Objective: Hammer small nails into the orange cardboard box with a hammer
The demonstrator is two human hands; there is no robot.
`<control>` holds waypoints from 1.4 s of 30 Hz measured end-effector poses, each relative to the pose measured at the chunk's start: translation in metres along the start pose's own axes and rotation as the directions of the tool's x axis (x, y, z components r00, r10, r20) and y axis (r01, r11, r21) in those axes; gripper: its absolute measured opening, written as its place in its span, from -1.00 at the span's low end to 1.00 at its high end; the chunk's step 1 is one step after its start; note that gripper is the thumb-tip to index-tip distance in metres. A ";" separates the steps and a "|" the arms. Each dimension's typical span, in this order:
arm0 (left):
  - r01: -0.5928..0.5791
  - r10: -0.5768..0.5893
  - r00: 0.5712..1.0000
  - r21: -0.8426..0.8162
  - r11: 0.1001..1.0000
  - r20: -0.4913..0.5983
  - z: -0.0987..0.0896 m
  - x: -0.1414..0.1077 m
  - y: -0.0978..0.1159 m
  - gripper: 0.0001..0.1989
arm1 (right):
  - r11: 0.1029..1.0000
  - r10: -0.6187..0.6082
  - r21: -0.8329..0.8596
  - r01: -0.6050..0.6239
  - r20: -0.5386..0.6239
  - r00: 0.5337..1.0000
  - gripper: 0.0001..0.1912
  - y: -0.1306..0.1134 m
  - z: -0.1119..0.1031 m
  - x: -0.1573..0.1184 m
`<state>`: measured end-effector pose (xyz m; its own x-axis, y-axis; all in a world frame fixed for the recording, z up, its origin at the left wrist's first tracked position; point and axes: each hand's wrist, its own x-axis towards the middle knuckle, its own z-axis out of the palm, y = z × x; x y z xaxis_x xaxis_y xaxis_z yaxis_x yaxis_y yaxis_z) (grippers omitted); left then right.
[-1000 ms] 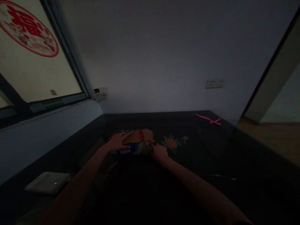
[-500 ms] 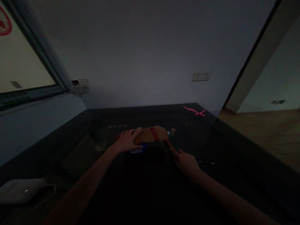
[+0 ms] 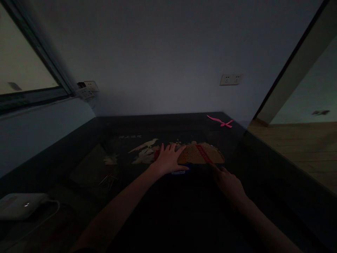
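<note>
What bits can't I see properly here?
All in the head view:
Tan, speckled package with a red stripe: the spread left hand hides part of it.
Small white label on a blue background: too small and dark to read.
Right hand: too dark to tell whether it holds anything.
Flat, white, rounded box: its far end is cut off by the picture's left edge.

Glossy tabletop point(image 3: 247, 151), grainy tan piece point(image 3: 193, 154), smooth plastic box point(image 3: 19, 207), matt wall point(image 3: 158, 63)
</note>
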<state>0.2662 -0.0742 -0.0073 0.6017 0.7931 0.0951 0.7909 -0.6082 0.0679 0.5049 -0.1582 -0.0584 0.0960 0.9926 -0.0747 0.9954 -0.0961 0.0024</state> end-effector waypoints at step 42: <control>0.107 -0.107 0.993 -0.018 0.994 0.046 0.069 -0.119 -0.037 -0.40 | 1.000 0.020 -0.010 -0.020 0.026 0.999 -0.60 0.004 -0.002 0.005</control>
<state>0.1730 -0.1432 -0.0893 0.5185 0.8541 0.0412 0.8489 -0.5199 0.0954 0.5095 -0.1530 -0.0563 0.1162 0.9881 -0.1007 0.9932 -0.1154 0.0134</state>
